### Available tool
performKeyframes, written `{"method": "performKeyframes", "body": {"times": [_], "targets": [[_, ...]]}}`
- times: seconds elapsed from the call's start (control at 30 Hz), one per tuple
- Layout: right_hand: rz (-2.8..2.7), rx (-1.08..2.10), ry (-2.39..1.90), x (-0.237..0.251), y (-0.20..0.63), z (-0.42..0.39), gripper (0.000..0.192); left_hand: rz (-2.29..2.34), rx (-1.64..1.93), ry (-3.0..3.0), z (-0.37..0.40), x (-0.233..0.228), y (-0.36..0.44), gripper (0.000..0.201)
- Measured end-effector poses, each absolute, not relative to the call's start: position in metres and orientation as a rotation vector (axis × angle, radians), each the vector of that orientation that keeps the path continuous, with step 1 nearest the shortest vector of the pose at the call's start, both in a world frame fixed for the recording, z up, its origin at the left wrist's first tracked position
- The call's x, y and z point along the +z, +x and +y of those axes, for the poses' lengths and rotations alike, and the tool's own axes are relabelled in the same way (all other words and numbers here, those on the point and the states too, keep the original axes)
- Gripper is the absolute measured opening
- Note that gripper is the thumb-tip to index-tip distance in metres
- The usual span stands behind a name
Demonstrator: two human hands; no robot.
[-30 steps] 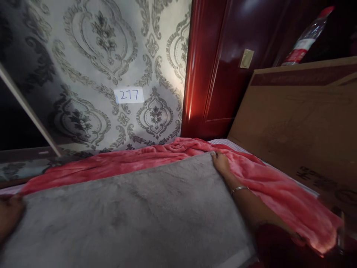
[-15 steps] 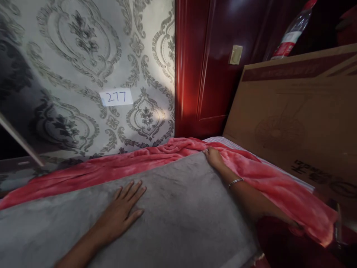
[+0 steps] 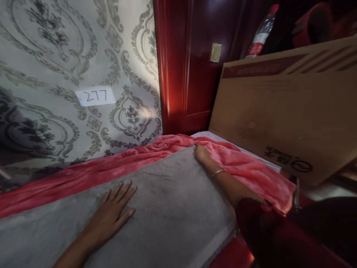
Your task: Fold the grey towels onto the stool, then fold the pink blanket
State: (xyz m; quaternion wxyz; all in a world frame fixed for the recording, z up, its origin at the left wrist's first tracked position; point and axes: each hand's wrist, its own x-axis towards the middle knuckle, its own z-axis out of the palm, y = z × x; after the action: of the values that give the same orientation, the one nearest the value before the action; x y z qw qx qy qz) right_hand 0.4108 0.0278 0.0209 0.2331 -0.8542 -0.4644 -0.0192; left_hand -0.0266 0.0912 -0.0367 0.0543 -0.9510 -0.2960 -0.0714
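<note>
A soft grey blanket [image 3: 167,208] lies spread in front of me, its surface nearly flat with a few faint wrinkles. My left hand [image 3: 113,210] rests palm down on it, fingers spread. At the blanket's far right corner is my right hand [image 3: 201,153], with its fingers closed on the edge; the fingertips are partly hidden. A bracelet [image 3: 218,172] circles the right wrist. Beneath and beyond the grey cloth, a rumpled pink blanket [image 3: 240,169] shows along the far side and to the right.
Patterned wallpaper [image 3: 92,44] with a paper label reading 277 [image 3: 95,95] rises behind. A dark red wooden panel [image 3: 198,85] stands beside it. To the right, a large cardboard box [image 3: 284,108] has a plastic bottle [image 3: 261,35] by its top edge.
The view has turned slightly right, so the wall and box sit further left. Both hands keep their places on the grey blanket.
</note>
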Motion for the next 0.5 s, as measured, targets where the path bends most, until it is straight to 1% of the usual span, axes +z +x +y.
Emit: {"method": "performKeyframes", "body": {"times": [0.03,0.1,0.17,0.23,0.33,0.5], "targets": [[-1.312,-0.087,-2.323,0.023,0.396,0.021,0.045,-0.912,-0.199,-2.898,0.092,-0.035,-0.026,0.066],[-1.499,-0.149,-2.219,0.020,0.363,0.006,0.056,-0.933,-0.167,-2.914,0.092,-0.031,-0.024,0.067],[-1.908,-0.132,-1.988,0.008,0.335,-0.009,0.058,-0.947,-0.146,-2.924,0.093,-0.028,-0.022,0.068],[-2.084,-0.068,-1.939,-0.006,0.324,-0.023,0.058,-0.955,-0.138,-2.926,0.093,-0.026,-0.020,0.068],[-1.971,-0.039,-2.207,-0.017,0.348,-0.044,0.060,-0.977,-0.140,-2.931,0.091,-0.023,-0.018,0.068],[-1.656,-0.037,-2.518,-0.007,0.425,-0.086,0.063,-1.024,-0.096,-2.939,0.082,-0.013,-0.011,0.066]]}}
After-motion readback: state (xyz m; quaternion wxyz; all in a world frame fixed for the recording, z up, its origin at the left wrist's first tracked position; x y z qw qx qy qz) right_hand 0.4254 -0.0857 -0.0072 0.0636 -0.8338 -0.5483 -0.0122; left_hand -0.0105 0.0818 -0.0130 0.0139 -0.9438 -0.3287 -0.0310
